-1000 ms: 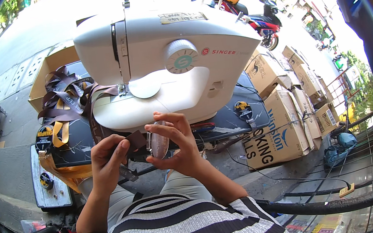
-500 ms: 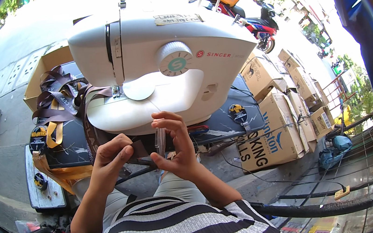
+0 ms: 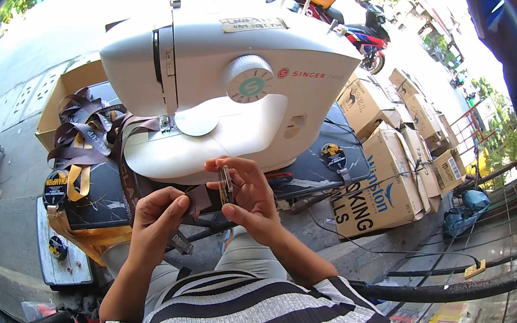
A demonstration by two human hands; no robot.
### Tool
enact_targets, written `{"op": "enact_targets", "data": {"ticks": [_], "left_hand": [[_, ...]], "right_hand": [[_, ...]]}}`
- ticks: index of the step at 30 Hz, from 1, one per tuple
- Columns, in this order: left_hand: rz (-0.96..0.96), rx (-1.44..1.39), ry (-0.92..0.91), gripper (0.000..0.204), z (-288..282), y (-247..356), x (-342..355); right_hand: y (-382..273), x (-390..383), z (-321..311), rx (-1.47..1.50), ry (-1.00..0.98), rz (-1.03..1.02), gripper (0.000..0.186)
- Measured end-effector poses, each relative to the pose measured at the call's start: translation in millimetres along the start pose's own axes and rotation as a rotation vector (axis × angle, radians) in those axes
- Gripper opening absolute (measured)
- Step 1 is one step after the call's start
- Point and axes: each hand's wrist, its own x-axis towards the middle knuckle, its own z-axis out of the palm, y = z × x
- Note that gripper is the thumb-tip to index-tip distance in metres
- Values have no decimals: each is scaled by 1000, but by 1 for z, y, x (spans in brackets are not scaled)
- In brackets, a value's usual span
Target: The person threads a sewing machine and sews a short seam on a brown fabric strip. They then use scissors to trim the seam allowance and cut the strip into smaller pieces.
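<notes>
Between the thumb and fingers of my left hand (image 3: 156, 215) is pinched the end of a flat dark brown ribbon (image 3: 198, 199). A printed ribbon end hangs below that hand. My right hand (image 3: 251, 195) grips what looks like a clear-edged medal (image 3: 226, 185), turned edge-on, so its face is mostly hidden. The ribbon end points at the medal, close to it; whether they touch I cannot tell. Just beyond both hands stands a white sewing machine (image 3: 315, 43) on a dark marbled table (image 3: 303, 181).
Brown printed ribbons (image 3: 82, 136) are heaped left of the machine by an open carton (image 3: 49, 110). A round medal (image 3: 55, 188) lies at the table's left end, another medal (image 3: 333, 155) at its right. Cardboard boxes (image 3: 378, 178) stack on the right; a cable (image 3: 381, 253) crosses below them.
The medal in my right hand has turned and shows a darker, glinting edge. The ribbon end has tilted and looks lighter. A hanging ribbon end now shows below my left hand.
</notes>
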Motion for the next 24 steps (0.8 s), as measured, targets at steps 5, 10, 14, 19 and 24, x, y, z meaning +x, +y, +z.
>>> {"op": "enact_targets", "data": {"ticks": [5,10,14,19,24], "left_hand": [[131,133,64,18,0,7,-2],[190,178,84,17,-2,9,-6],[198,201,85,17,-3,10,-7],[205,228,82,17,-3,9,-6],[198,223,99,16,0,7,-4]], "right_hand": [[-1,4,1,-89,-12,-79,64],[0,6,4,-104,-28,-89,68],[1,4,6,-85,-18,-74,69],[-1,4,4,-81,-20,-72,66],[-4,1,1,-98,-17,-46,67]]}}
